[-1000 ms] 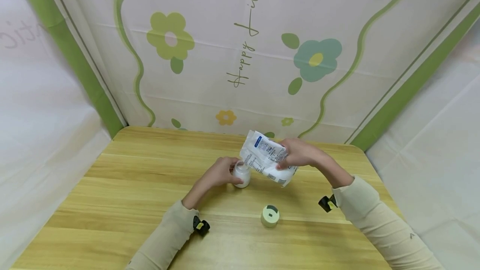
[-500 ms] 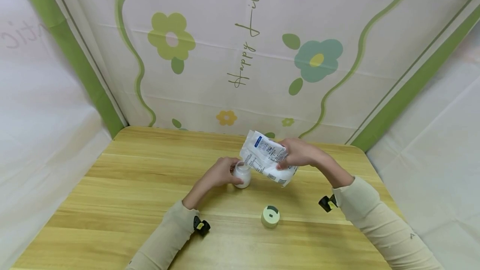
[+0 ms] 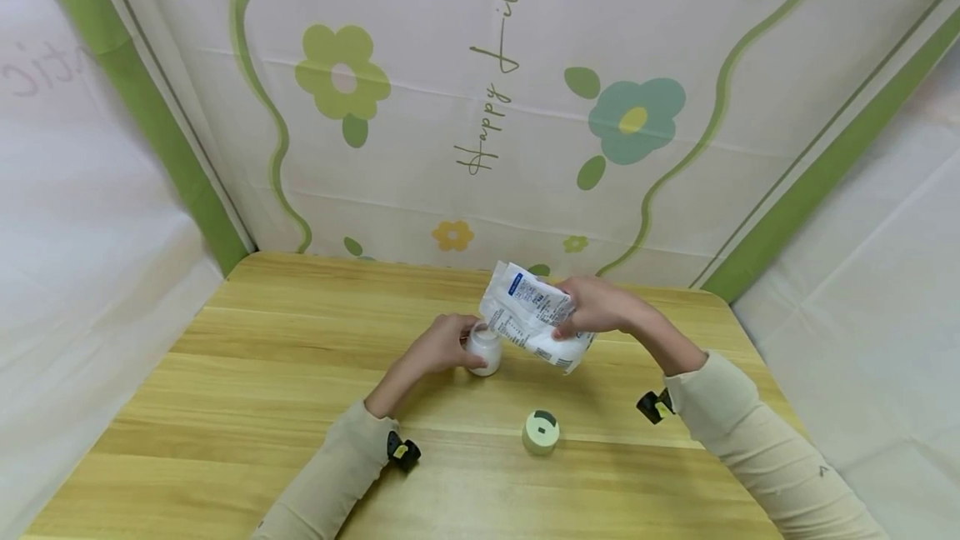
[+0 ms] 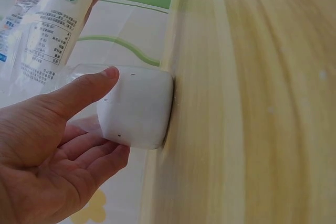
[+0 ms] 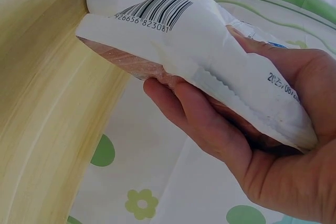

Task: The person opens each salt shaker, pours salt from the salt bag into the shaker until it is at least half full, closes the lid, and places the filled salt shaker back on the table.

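Observation:
My left hand [image 3: 437, 347] holds a small clear jar [image 3: 487, 354] upright on the table, thumb on one side and fingers on the other. White contents fill most of the jar [image 4: 139, 108] in the left wrist view, leaving its neck clear. A white printed plastic bag [image 3: 528, 315] is gripped by my right hand [image 3: 600, 307], tilted with its narrow end at the jar's mouth. In the right wrist view, a barcode and a see-through strip show on the bag [image 5: 205, 45]. The bag hides part of the jar's opening.
A pale green round lid [image 3: 541, 433] with a darker patch on top lies on the wooden table [image 3: 225, 407], nearer me than the jar. White fabric walls with printed flowers [image 3: 637, 119] stand behind and at both sides.

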The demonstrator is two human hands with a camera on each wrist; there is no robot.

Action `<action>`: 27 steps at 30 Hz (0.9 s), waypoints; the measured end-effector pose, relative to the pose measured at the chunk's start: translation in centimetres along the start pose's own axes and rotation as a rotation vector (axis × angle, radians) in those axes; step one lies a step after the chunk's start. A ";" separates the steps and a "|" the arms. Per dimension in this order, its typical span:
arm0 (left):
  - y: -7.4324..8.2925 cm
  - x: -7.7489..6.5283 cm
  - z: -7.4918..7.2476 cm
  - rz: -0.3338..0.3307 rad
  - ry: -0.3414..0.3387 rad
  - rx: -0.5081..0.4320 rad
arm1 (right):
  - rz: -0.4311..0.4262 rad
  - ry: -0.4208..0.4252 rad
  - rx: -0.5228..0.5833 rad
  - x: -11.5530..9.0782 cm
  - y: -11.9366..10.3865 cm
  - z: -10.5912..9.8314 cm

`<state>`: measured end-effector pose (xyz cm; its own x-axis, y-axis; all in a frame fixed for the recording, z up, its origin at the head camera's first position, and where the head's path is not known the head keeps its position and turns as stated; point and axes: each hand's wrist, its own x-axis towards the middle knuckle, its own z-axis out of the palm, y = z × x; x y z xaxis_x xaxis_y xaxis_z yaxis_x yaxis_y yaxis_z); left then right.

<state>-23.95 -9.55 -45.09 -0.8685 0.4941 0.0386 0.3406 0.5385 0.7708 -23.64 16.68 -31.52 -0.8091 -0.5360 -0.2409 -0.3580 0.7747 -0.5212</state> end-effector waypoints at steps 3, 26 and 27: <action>0.0 0.1 0.0 0.003 0.001 0.002 | -0.003 -0.001 0.003 0.0 0.0 0.0; 0.0 0.0 0.0 0.003 -0.006 0.004 | 0.000 -0.006 0.008 0.0 -0.1 0.0; 0.0 0.0 0.0 0.002 -0.006 0.005 | 0.000 -0.006 0.010 0.0 -0.1 0.0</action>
<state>-23.99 -9.54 -45.10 -0.8657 0.4992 0.0363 0.3440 0.5409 0.7675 -23.59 16.60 -31.50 -0.8063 -0.5383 -0.2453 -0.3537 0.7711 -0.5295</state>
